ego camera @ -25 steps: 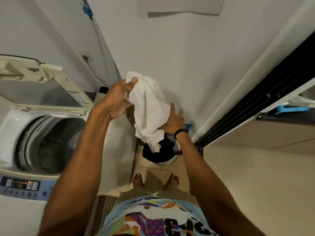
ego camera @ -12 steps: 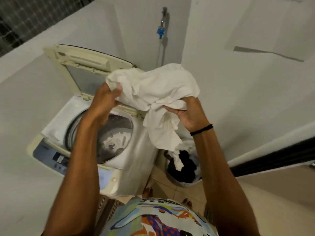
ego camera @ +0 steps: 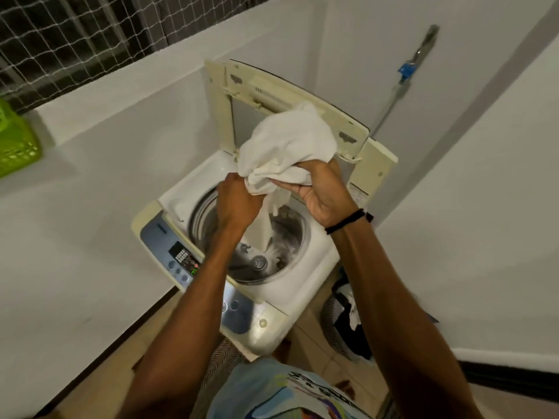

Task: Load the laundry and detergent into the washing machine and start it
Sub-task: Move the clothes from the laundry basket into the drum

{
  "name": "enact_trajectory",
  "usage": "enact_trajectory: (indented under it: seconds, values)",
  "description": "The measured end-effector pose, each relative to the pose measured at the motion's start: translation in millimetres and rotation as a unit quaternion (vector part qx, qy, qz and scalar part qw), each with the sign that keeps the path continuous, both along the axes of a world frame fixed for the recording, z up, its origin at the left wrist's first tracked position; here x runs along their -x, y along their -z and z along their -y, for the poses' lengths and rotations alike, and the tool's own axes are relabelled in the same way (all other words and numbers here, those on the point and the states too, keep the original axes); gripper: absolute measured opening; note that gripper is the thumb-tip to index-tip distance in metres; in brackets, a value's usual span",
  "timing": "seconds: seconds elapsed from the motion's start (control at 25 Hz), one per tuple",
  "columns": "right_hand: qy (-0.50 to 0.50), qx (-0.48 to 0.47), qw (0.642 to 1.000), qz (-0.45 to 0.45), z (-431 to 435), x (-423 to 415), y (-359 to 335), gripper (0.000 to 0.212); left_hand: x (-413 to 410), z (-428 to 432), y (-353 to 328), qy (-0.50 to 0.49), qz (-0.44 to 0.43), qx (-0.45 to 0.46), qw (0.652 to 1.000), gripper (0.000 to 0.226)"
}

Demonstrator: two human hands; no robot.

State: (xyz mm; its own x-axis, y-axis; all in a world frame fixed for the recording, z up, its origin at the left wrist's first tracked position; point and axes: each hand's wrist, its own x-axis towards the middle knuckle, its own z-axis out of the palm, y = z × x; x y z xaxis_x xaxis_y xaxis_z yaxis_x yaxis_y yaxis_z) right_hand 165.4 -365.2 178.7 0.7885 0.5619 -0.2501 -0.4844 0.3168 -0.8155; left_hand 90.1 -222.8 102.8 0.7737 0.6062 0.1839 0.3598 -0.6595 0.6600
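Currently both hands, left hand [ego camera: 234,201] and right hand [ego camera: 325,195], clench the bunched white cotton garment [ego camera: 287,146] above the top-loading washing machine's steel drum [ego camera: 272,255]; soft, light, limp, best gripped by its bulk.

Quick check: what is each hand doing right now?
Left hand: closed on the white cloth, above the washer drum.
Right hand: closed on the same white cloth.
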Motion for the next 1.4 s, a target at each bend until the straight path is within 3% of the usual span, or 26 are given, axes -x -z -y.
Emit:
enact_trajectory:
  seconds: [0.08, 0.2, 0.32, 0.44, 0.52, 0.56, 0.6, 0.68, 0.8, 0.96, 1.12, 1.24, 1.4]
  values:
    - [-0.023, 0.043, 0.999, -0.006, -20.8, -1.9, 28.4, 0.043, 1.7, -17.8, 34.5, -0.047, -0.024, 0.001, 0.999, 0.026]
    - [-0.049, 0.085, 0.995, -0.016, -42.3, -3.5, 70.4, 0.047, 4.4, -30.2, 75.5, -0.073, -0.086, 0.138, 0.984, 0.033]
    - [-0.039, 0.093, 0.995, -0.025, -57.4, -4.8, 97.2, 0.050, 0.7, -44.4, 111.7, -0.060, -0.110, 0.181, 0.975, 0.044]
    - [-0.078, 0.211, 0.974, 0.004, -59.7, -8.1, 136.7, 0.051, -2.4, -59.9, 144.1, -0.070, -0.263, 0.119, 0.955, 0.097]
    - [-0.134, 0.384, 0.911, 0.071, -50.3, -14.8, 178.4, 0.082, 0.7, -62.9, 157.8, -0.092, -0.358, 0.121, 0.921, 0.125]
    - [-0.159, 0.456, 0.869, 0.111, -41.5, -16.7, 196.2, 0.087, 4.7, -62.0, 160.5, -0.098, -0.374, 0.131, 0.913, 0.124]
    - [-0.183, 0.499, 0.837, 0.131, -32.9, -14.3, 204.5, 0.077, 9.1, -61.0, 162.1, -0.099, -0.376, 0.138, 0.911, 0.114]
    - [-0.186, 0.536, 0.814, 0.127, -14.6, -5.5, 206.2, 0.040, 16.1, -56.7, 161.8, -0.100, -0.367, 0.141, 0.914, 0.087]
    - [-0.137, 0.512, 0.844, 0.089, 14.1, 4.1, 211.1, 0.014, 17.6, -30.2, 151.8, -0.094, -0.339, 0.161, 0.922, 0.055]
    - [-0.011, 0.440, 0.898, -0.024, 58.5, 6.6, 217.6, 0.015, 1.3, 36.7, 132.9, -0.048, -0.246, 0.185, 0.950, 0.032]
    - [0.094, 0.403, 0.905, -0.094, 128.4, 6.4, 237.3, 0.011, -15.7, 132.5, 115.6, 0.054, -0.165, 0.150, 0.973, 0.019]
    - [0.130, 0.410, 0.891, -0.147, 197.9, 8.6, 268.6, 0.014, -23.2, 201.0, 130.3, 0.148, -0.222, 0.130, 0.955, 0.020]
    - [0.042, 0.462, 0.861, -0.209, 296.2, 5.3, 355.9, 0.023, -30.8, 275.2, 188.0, 0.178, -0.362, 0.141, 0.904, 0.027]
